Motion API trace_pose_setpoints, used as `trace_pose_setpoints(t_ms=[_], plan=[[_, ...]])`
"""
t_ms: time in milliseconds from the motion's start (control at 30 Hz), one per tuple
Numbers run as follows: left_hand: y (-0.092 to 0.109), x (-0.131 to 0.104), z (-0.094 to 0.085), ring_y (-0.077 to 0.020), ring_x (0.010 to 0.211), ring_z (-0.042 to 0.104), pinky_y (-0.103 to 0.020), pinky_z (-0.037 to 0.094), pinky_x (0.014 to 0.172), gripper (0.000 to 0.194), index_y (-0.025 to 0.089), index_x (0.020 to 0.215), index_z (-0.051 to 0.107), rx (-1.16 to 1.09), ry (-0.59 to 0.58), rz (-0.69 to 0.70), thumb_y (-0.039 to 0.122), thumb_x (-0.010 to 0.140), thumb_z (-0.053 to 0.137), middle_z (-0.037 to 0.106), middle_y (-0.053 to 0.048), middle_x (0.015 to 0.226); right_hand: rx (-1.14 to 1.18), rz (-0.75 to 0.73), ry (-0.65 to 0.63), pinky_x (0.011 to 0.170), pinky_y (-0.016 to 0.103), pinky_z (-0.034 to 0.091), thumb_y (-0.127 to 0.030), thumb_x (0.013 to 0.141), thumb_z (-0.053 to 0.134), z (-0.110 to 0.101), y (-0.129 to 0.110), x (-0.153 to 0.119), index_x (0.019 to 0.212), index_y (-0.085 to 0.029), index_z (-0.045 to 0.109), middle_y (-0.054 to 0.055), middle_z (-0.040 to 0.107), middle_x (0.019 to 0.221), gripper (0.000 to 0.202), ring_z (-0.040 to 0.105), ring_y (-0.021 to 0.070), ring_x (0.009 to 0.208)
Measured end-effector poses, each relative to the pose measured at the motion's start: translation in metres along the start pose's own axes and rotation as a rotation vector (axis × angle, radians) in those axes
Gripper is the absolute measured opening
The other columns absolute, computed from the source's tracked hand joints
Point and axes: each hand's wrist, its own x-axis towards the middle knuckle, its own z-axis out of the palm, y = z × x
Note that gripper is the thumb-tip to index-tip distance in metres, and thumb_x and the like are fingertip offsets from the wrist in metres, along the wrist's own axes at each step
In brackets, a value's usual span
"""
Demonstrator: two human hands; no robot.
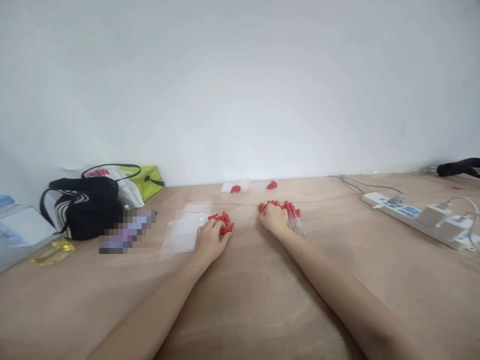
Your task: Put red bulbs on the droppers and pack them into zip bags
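Note:
Next to a loose pile of red caps (pixel 225 218), my left hand (pixel 210 239) rests with its fingers curved over the near side and the thumb apart. Its forearm comes in from the lower left. To the right, my right hand (pixel 275 218) is closed, fingertips pointing down among red-capped sticks (pixel 297 220); whatever they pinch is hidden. Those sticks are thin and clear, fanned toward me. Between the hands lies a row of thin clear sticks (pixel 242 219) without red ends. Clear plastic bags (pixel 185 229) lie flat under and beside my left hand.
Toward the wall are small bags (pixel 229 187) with red caps on them, and another few red caps (pixel 272 185). At left sit a black bag (pixel 90 207), a pixelated flat object (pixel 129 232) and yellow tape (pixel 54 251). A power strip (pixel 408 215) with chargers lies right.

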Motion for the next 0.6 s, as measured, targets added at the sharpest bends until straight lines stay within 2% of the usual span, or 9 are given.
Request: trace_pose_setpoints(t_ms=[167,367,600], plan=[[0.0,0.0,0.0,-0.0223,0.082,0.054,-0.036,0.038,0.07,0.011,0.02,0.074,0.053,-0.01,-0.011,0.017,0.031,0.074,0.055,0.057,-0.003,0.08,-0.011,-0.022,0.017,0.08,0.036,0.026,-0.028,0.08,0.037,0.003,-0.002,-0.001,0.081,-0.014,0.061,0.015,0.063,0.088,0.028,0.053,0.0238,0.095],[0.002,0.0,0.0,-0.0239,0.084,0.054,-0.036,0.037,0.07,0.01,0.019,0.076,0.053,-0.013,0.009,0.041,0.029,0.074,0.055,0.057,-0.004,0.081,-0.044,-0.107,0.049,0.079,0.038,0.023,-0.025,0.078,0.038,0.001,-0.01,-0.005,0.077,-0.015,0.064,0.015,0.063,0.087,0.028,0.053,0.0248,0.092],[0.007,0.005,0.003,-0.0256,0.088,0.052,-0.039,0.036,0.072,0.014,0.019,0.077,0.056,0.007,0.026,0.041,0.032,0.074,0.055,0.058,-0.006,0.084,-0.05,-0.041,-0.002,0.078,0.039,0.022,-0.021,0.07,0.045,0.004,-0.025,-0.001,0.077,-0.012,0.064,0.016,0.064,0.082,0.022,0.058,0.0253,0.083]])
